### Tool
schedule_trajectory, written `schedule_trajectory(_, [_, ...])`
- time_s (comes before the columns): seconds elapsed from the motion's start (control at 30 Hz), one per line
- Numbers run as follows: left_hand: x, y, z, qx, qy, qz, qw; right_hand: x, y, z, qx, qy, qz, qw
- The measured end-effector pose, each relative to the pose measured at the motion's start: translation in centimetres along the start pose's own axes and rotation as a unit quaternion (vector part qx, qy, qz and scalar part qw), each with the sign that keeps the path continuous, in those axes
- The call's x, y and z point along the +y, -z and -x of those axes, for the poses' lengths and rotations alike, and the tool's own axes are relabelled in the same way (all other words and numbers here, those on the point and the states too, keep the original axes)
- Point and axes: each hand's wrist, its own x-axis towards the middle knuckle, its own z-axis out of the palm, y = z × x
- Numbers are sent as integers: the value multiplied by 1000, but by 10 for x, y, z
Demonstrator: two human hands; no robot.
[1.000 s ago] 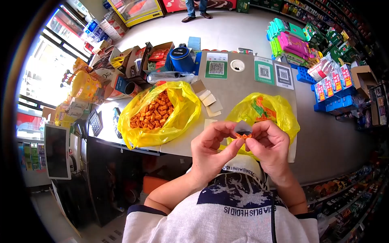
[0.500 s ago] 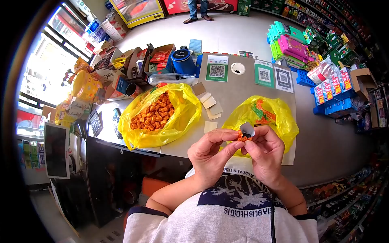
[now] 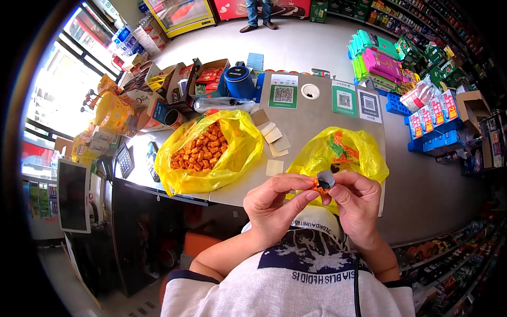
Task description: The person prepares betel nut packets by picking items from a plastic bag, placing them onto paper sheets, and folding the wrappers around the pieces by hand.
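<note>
Between my two hands is a small orange packet [image 3: 321, 186] with a pale grey inner flap and something dark inside. My left hand [image 3: 279, 202] pinches its left side with thumb and fingertips. My right hand [image 3: 356, 201] is closed at the right side, thumb and fingers by the grey flap. Just beyond the hands lies a yellow plastic bag [image 3: 369, 154] with a green and orange print, its contents mostly hidden. To the left, another yellow bag [image 3: 245, 138] is spread wide around many small orange packets [image 3: 198, 150].
Pale square cards [image 3: 274, 167] lie on the grey counter [image 3: 317, 119] between the bags. Printed QR signs [image 3: 283, 91], a blue canister [image 3: 238, 81] and boxes of goods stand behind. A monitor [image 3: 74, 196] is at left. A person's legs [image 3: 259, 11] show across the room.
Both hands and the packet have come slightly down, my right hand also a little to the right. The packet's grey flap has tilted, showing more of the dark inside.
</note>
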Motion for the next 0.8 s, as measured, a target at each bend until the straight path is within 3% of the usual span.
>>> schedule_trajectory(0.33, [4, 4, -4, -34, -14, -55, 998, -5, -5, 0, 8, -34, -46, 998])
schedule_trajectory(0.8, [7, 9, -5, -62, 33, -52, 996, -11, -6, 0, -9, -45, 47, 998])
